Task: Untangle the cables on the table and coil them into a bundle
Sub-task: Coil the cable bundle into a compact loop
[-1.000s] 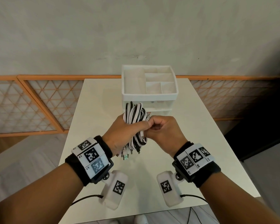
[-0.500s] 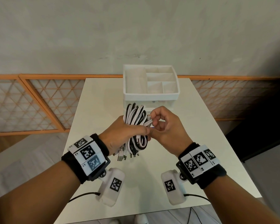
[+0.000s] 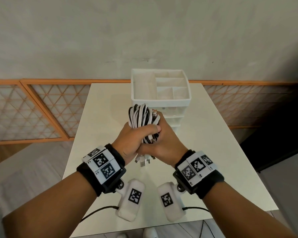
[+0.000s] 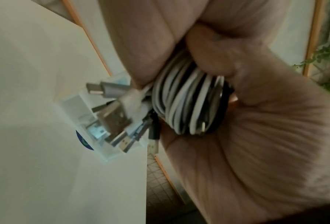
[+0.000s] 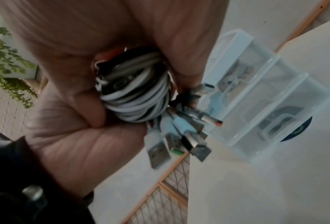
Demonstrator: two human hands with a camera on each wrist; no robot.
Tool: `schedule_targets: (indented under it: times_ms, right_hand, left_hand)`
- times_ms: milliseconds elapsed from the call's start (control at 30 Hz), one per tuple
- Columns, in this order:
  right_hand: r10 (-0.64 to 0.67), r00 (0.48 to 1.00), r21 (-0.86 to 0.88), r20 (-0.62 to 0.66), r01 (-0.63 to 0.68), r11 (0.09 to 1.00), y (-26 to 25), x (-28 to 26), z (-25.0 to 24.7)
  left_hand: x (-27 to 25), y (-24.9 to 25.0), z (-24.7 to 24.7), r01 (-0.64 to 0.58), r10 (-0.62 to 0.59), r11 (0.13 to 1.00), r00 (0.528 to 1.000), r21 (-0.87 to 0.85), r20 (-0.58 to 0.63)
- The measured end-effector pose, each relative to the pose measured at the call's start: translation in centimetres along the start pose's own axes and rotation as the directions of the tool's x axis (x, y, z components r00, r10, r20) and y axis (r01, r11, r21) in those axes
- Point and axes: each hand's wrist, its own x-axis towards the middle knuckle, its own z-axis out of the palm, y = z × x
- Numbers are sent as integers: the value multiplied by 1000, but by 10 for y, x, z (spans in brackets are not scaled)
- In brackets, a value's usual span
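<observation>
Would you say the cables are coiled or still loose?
Coiled: the cable bundle loops tightly inside both the left hand and the right hand.

I've got the cable bundle (image 3: 144, 121) held above mid table (image 3: 101, 134), left hand (image 3: 133, 140) on its left, right hand (image 3: 163, 145) on its right, both wrapped round it, touching. Plug ends (image 3: 143, 161) hang out the near side. Drawer organizer (image 3: 162, 100) just behind the bundle, at the far edge, against the wall (image 3: 144, 31)
</observation>
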Motion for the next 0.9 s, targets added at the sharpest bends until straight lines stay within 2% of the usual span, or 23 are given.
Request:
schedule_targets:
  times_ms: [133, 233, 300, 367, 500, 667, 800, 900]
  right_hand:
    - [-34, 983, -33, -181, 28, 999, 8, 1, 4]
    - [-13, 973, -158, -232, -25, 987, 7, -1, 1]
    - [10, 971, -277, -237, -78, 958, 5, -2, -1]
    - [35, 973, -331, -228, -111, 937, 6, -2, -2]
    - [108, 981, -330, -164, -157, 931, 7, 1, -3]
    - [175, 964, -360, -201, -239, 902, 19, 10, -11]
    - [205, 957, -391, -206, -272, 879, 28, 10, -12]
    - [188, 958, -407, -218, -264, 874, 35, 10, -9]
  left_hand:
    - [0, 2, -1, 33, -33, 998, 999, 55, -5]
    - [3, 2, -4, -16, 35, 989, 991, 147, -129]
    - [6, 3, -5, -35, 74, 979, 978, 199, -193]
    - [7, 2, -5, -21, 68, 971, 979, 238, -190]
    - [9, -6, -5, -5, 67, 955, 978, 295, -198]
    - [14, -16, -2, 54, 30, 930, 974, 363, -223]
    - [18, -20, -4, 101, 9, 839, 980, 535, -199]
    - [21, -19, -7, 114, -18, 800, 986, 589, -167]
